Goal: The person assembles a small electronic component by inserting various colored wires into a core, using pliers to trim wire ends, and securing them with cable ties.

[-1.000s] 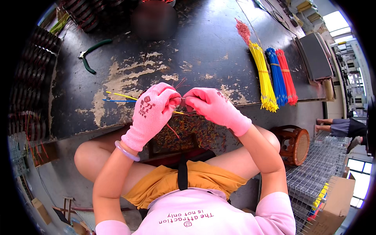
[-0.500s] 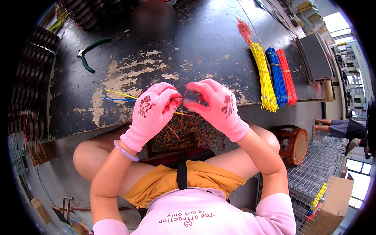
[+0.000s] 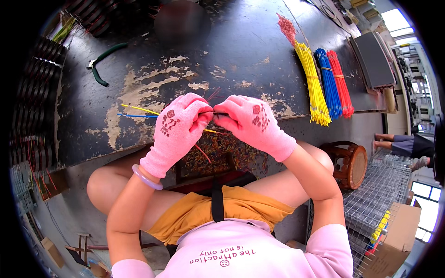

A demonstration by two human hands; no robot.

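Observation:
Both hands wear pink gloves and meet fingertip to fingertip over the table's near edge. My left hand (image 3: 178, 127) is closed on several thin wires; a yellow wire (image 3: 139, 109) and a blue wire (image 3: 137, 116) stick out to its left, and a red wire (image 3: 202, 154) hangs below. Fine reddish strands (image 3: 213, 94) rise behind the fingertips. Pinched closed, my right hand (image 3: 259, 121) holds a thin dark wire end that spans to the left fingertips; most of it is hidden by the gloves.
Green-handled pliers (image 3: 98, 64) lie on the worn black table (image 3: 153, 60), far left. Banded yellow (image 3: 311, 83), blue (image 3: 329, 83) and red wire bundles (image 3: 340, 83) lie to the right. Wire scraps (image 3: 213, 155) fill a tray below. A wooden stool (image 3: 352, 164) stands right.
The fingers of my right hand have closed from a wider pinch and come up against the left fingertips. My left hand keeps its hold on the wires.

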